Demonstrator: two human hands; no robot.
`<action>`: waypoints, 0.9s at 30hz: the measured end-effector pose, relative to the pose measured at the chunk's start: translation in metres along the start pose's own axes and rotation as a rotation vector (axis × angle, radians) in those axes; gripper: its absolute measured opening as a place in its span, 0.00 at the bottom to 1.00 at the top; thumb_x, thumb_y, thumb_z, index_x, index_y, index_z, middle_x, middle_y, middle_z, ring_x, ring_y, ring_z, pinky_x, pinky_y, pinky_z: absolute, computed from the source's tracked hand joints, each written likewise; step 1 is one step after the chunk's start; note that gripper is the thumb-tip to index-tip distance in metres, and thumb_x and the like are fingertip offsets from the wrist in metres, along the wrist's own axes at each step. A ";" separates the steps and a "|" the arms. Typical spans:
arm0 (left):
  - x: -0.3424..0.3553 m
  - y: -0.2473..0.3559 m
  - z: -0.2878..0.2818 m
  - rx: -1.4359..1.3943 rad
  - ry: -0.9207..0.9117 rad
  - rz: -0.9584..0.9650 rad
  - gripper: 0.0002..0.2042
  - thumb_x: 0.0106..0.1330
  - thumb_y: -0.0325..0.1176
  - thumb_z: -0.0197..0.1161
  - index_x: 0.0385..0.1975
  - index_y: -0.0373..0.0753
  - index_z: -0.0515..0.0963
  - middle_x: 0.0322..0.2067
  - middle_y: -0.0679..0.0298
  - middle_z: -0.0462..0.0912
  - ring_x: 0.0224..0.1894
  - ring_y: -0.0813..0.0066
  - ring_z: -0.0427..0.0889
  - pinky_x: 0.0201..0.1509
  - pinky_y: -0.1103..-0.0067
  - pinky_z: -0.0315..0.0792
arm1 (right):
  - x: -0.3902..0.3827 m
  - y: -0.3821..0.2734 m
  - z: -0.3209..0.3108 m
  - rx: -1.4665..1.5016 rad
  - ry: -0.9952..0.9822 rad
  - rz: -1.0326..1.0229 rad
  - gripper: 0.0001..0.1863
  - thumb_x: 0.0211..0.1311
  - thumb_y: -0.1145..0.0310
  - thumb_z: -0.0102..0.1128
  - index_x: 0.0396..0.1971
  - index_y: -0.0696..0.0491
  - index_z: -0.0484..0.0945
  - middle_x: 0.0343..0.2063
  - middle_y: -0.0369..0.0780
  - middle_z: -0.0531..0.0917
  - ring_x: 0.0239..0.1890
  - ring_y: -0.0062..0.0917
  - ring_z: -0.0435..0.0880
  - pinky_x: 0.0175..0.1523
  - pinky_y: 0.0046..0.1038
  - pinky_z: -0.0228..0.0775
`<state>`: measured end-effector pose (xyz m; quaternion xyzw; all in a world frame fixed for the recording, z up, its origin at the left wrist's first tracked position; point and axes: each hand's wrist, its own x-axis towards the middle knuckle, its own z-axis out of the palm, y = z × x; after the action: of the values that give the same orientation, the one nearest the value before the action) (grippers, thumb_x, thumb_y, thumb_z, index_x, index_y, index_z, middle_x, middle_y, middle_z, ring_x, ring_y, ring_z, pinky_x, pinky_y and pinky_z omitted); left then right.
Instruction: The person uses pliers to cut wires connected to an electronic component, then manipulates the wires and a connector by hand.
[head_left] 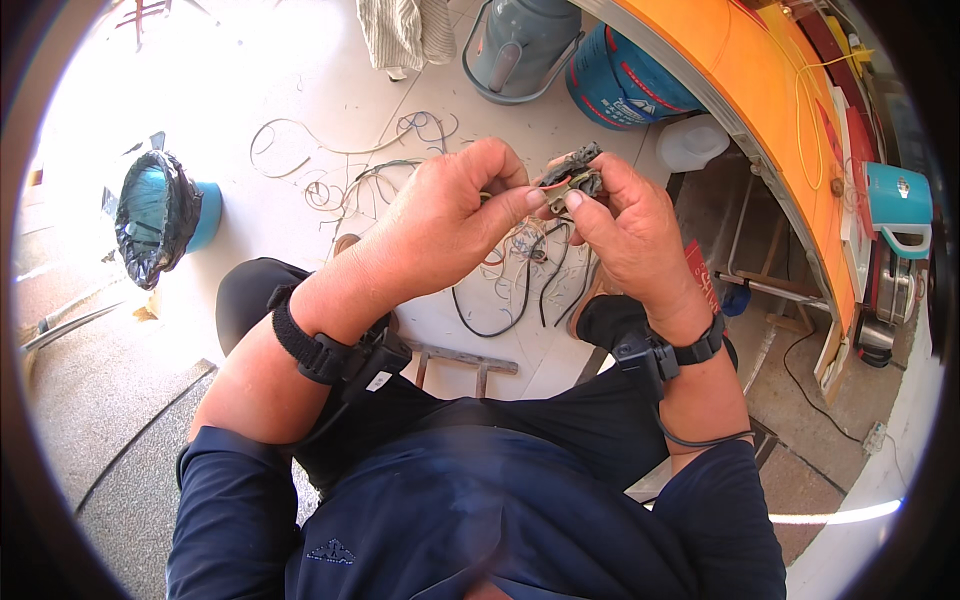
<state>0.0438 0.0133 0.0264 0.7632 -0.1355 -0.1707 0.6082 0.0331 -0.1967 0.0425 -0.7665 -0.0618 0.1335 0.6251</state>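
My left hand (475, 205) is closed, its thumb and forefinger pinched at a short red wire (552, 186) on a small, dark, grimy electrical part (582, 164). My right hand (625, 225) grips that part, thumb in front of it and fingers curled behind. Both hands are raised over the light floor, close together. Below and behind them lie tangled scraps and lengths of white and black wire (525, 295). The exact shape of the part is partly hidden by the fingers.
A teal bin with a black bag (138, 235) stands left. A grey pail (515, 55), blue bucket (620, 85) and white jug (690, 145) are ahead. An orange board table (760, 90) with a teal mug (890, 200) is right. A metal bar (460, 360) lies between my legs.
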 end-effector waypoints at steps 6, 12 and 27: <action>0.002 0.001 -0.010 0.091 -0.158 -0.027 0.07 0.69 0.31 0.64 0.37 0.34 0.77 0.20 0.71 0.72 0.24 0.86 0.70 0.27 0.83 0.66 | 0.002 0.001 -0.003 -0.074 0.064 0.021 0.11 0.59 0.75 0.58 0.42 0.58 0.78 0.27 0.33 0.78 0.26 0.11 0.72 0.32 0.18 0.68; -0.002 0.012 -0.025 -0.296 -0.275 -0.027 0.05 0.70 0.29 0.61 0.34 0.35 0.75 0.32 0.67 0.76 0.31 0.85 0.72 0.34 0.85 0.67 | 0.005 0.008 -0.008 -0.224 -0.032 -0.086 0.12 0.58 0.75 0.58 0.43 0.58 0.78 0.27 0.33 0.78 0.25 0.13 0.72 0.31 0.19 0.67; -0.003 0.017 -0.012 -0.952 -0.234 -0.012 0.18 0.80 0.45 0.41 0.27 0.42 0.64 0.18 0.64 0.68 0.15 0.81 0.59 0.19 0.85 0.57 | 0.001 -0.011 0.002 0.260 -0.355 0.222 0.14 0.69 0.60 0.54 0.36 0.57 0.75 0.22 0.30 0.71 0.23 0.11 0.67 0.28 0.18 0.59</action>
<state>0.0463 0.0216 0.0461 0.3770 -0.1053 -0.3018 0.8693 0.0342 -0.1926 0.0525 -0.6461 -0.0684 0.3408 0.6795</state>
